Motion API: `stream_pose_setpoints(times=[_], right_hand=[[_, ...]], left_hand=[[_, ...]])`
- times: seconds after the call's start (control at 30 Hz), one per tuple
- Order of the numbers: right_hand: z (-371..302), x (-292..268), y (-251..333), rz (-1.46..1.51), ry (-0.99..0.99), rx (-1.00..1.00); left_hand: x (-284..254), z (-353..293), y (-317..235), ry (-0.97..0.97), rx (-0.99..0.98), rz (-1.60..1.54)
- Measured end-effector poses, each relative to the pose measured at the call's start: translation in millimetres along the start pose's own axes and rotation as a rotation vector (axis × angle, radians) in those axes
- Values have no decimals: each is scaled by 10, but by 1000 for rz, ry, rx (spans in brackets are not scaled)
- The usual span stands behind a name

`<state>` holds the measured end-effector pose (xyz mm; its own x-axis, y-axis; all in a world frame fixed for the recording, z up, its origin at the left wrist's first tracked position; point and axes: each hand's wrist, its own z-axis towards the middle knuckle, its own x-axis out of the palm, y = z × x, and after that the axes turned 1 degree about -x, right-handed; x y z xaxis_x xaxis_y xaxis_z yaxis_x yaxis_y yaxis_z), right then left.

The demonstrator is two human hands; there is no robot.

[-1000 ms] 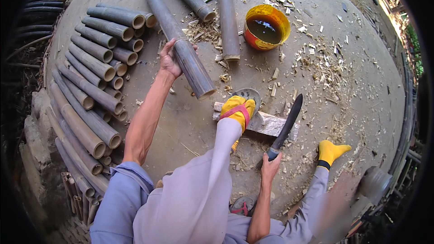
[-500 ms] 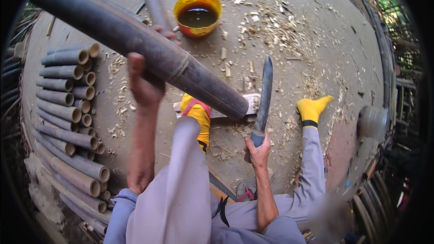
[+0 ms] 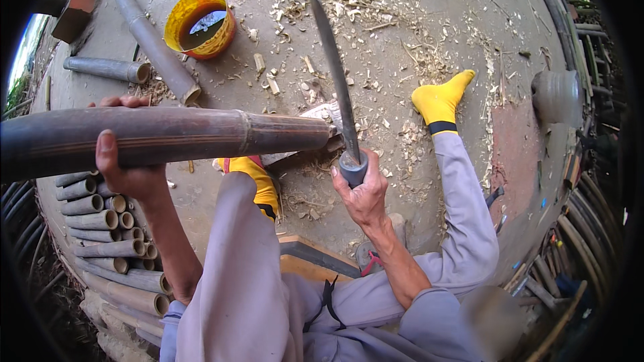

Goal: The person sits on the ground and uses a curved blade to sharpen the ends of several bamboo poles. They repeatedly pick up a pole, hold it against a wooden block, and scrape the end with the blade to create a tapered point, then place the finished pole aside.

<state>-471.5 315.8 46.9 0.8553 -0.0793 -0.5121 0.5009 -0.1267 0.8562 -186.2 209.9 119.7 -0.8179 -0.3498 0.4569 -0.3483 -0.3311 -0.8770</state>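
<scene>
Gripping a long bamboo pole [image 3: 168, 137] level in the left hand [image 3: 127, 167], its end on a wooden block [image 3: 315, 117], the right hand [image 3: 362, 194] is clenched round a raised machete [image 3: 332, 74]; pole end looks uncut, chips [image 3: 349, 0] already litter the ground

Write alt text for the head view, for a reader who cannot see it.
A seated person's left hand holds a long dark bamboo pole level while the right hand raises a long knife beside its end. Yellow socks, wood chips, a yellow bucket and stacked bamboo tubes surround them.
</scene>
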Motion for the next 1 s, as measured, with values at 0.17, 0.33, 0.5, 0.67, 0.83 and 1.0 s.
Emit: stream_pose_setpoints(times=[0.17,0.33,0.5,0.67,0.83,1.0], right_hand=[[57,211,-323,122,-65,-95],[137,170,-453,-20,164,151],[89,10,-77,128,-65,-59],[96,287,-627,-10,59,50],[182,-21,-213,-3,141,152],[-3,92,-386,327,-68,-34]], left_hand=[[94,3,43,70,17,-11],[196,-2,23,121,55,18],[234,-26,17,97,53,54],[302,-42,37,99,39,49],[314,-99,8,110,62,3],[338,-43,49,87,36,25]])
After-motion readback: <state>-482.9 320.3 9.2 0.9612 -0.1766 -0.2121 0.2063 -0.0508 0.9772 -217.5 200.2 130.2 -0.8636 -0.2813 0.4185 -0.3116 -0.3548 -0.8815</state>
